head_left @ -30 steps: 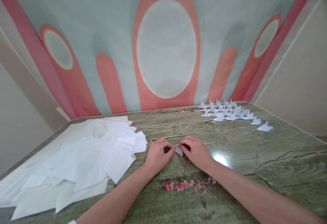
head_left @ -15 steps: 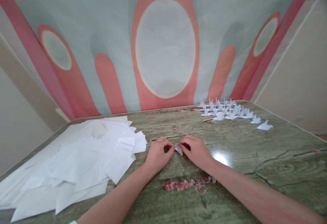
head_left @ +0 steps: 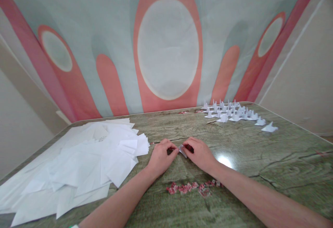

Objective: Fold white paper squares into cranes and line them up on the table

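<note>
Between my two hands, just above the table, is a small folded piece of white paper. My left hand pinches its left end between thumb and fingertips. On the other side my right hand grips the paper with thumb and forefinger, covering part of it. The finer folds are too small to make out. Farther back on the right stand several white folded paper cranes, with one crane set apart nearest to me.
A wide, loose heap of white paper sheets spreads over the left side of the table. The tabletop has a wood-grain look with printed pink flowers. Behind its far edge hangs a patterned backdrop in coral and grey-green.
The folded paper has turned slightly and shifted a little to the right between my fingers. Both hands stay almost in place. The heap and the cranes are unchanged.
</note>
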